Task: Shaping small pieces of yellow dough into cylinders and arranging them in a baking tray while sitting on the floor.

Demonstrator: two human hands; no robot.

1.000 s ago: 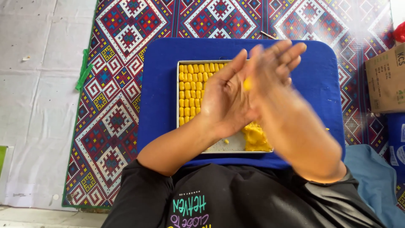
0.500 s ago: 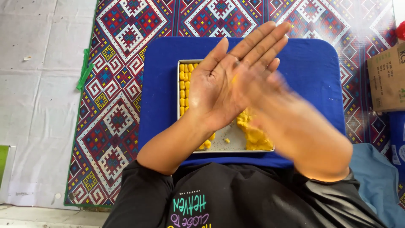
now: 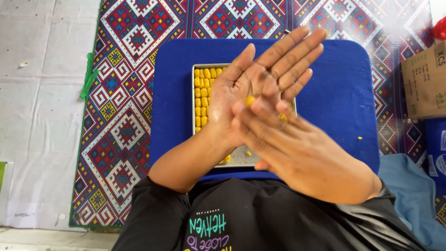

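Cardboard box far right — green strip left, on mat.

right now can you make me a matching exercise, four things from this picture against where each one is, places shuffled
Things:
1. small yellow dough ball
2. metal tray
3. cardboard box
4. green strip

Places:
a. on the blue mat
b. far right edge
c. on the left hand, palm up, under the right hand
d. left, by the patterned rug's edge

Pairs: 1-c, 2-a, 3-b, 4-d
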